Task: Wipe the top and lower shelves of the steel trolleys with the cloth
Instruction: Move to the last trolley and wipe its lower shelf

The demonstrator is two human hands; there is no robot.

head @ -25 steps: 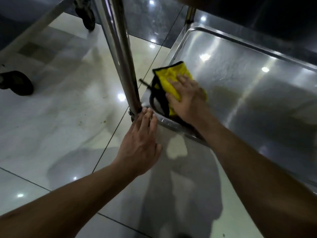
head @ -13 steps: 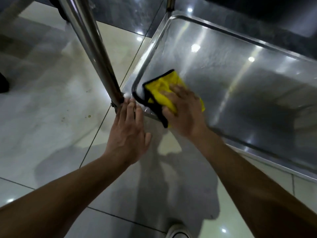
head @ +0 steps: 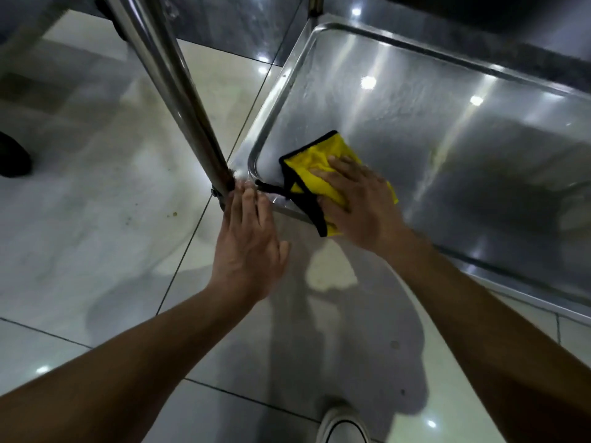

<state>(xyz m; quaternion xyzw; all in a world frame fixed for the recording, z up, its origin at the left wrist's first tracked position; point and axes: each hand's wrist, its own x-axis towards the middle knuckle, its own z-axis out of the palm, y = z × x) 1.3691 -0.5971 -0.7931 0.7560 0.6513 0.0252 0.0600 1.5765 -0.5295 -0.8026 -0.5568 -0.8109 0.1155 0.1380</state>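
since half a second ago we see the yellow cloth [head: 323,164] slid a little further in from the near left corner of the lower shelf [head: 463,148], toward the middle of the frame, and the right hand [head: 358,199] has gone with it, fingers laid out flat and pressing the cloth down rather than curling round it. the left hand [head: 249,241] stays where it was, fingers straight, tips touching the foot of the trolley leg [head: 169,87] at the shelf corner, holding nothing. a white shoe [head: 343,426] now shows more fully at the bottom edge. the cloth's black-edged lower part hangs over the shelf's raised rim; the palm hides much of the rest of it. the shelf runs out of the frame on the right, and the shelf above it is only a dark band in the upper right. at the left edge a dark caster wheel [head: 12,158] is cut off. the tiled floor [head: 80,219] is blurred and full of lamp reflections. we can read no writing or label anywhere.
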